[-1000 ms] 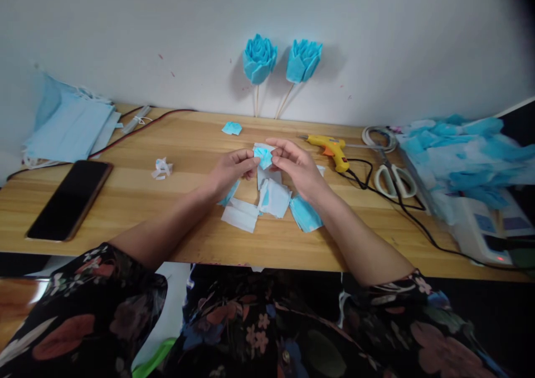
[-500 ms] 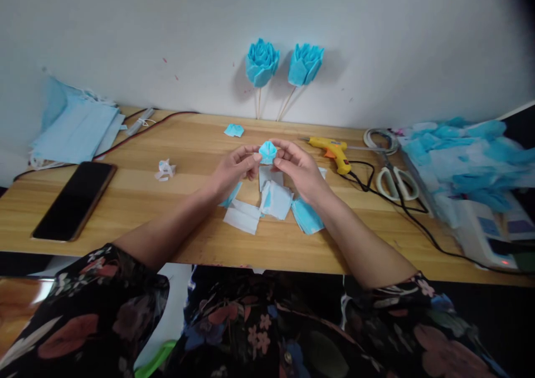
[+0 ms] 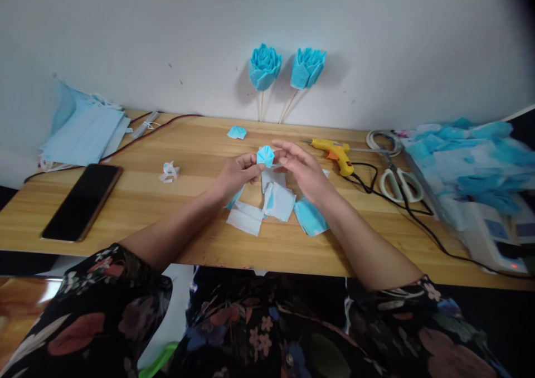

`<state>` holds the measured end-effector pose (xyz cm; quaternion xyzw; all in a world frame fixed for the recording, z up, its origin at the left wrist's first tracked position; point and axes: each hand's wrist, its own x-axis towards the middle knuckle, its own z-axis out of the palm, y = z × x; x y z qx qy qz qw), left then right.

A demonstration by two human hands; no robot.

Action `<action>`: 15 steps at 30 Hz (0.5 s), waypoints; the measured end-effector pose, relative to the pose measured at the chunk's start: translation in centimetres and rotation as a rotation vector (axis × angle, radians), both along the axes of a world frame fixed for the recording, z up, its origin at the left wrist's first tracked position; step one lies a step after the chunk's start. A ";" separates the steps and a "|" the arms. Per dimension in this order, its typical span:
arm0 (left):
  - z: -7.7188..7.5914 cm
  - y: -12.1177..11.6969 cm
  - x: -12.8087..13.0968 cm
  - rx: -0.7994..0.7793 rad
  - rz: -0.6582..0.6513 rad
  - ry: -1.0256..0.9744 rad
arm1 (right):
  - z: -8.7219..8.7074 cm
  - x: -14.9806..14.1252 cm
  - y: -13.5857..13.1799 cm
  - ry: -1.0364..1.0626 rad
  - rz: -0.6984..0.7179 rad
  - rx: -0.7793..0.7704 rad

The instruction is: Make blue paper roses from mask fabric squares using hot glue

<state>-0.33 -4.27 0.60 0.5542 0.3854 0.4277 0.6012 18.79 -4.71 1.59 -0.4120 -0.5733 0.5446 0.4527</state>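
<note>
My left hand [image 3: 237,176] pinches a small blue folded fabric piece [image 3: 265,156] between thumb and fingers, over the middle of the table. Creases fan out from the centre of this piece. Just right of it is my right hand [image 3: 307,170], its fingers apart and holding nothing that I can see. Below the hands lie white cut squares [image 3: 279,202] and another white square [image 3: 244,218]. A stack of blue squares [image 3: 310,217] rests under my right wrist. Farther back lies a second blue folded piece [image 3: 237,132].
Two blue fabric flowers [image 3: 265,66] on sticks lean at the wall. To the right are a yellow glue gun [image 3: 334,150], scissors [image 3: 401,184], a black cord and a heap of blue scraps [image 3: 468,149]. Face masks [image 3: 83,130] and a phone [image 3: 82,202] lie left.
My right fingers have come off the blue folded piece and spread. The piece has turned in my left hand, showing its creased face. The whole view has shifted slightly.
</note>
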 end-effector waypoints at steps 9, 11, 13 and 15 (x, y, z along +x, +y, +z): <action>0.5 -0.3 0.2 0.043 -0.029 0.116 | -0.4 -0.4 0.1 -0.081 -0.003 0.061; 0.5 -0.3 0.2 0.051 -0.033 0.110 | -0.5 -0.4 0.1 -0.093 -0.026 0.084; 0.5 -0.3 0.2 0.057 -0.041 0.101 | -0.5 -0.3 0.2 -0.106 -0.051 0.097; 0.6 -0.2 0.1 0.053 -0.045 0.099 | -0.3 -0.1 0.3 -0.119 -0.069 0.103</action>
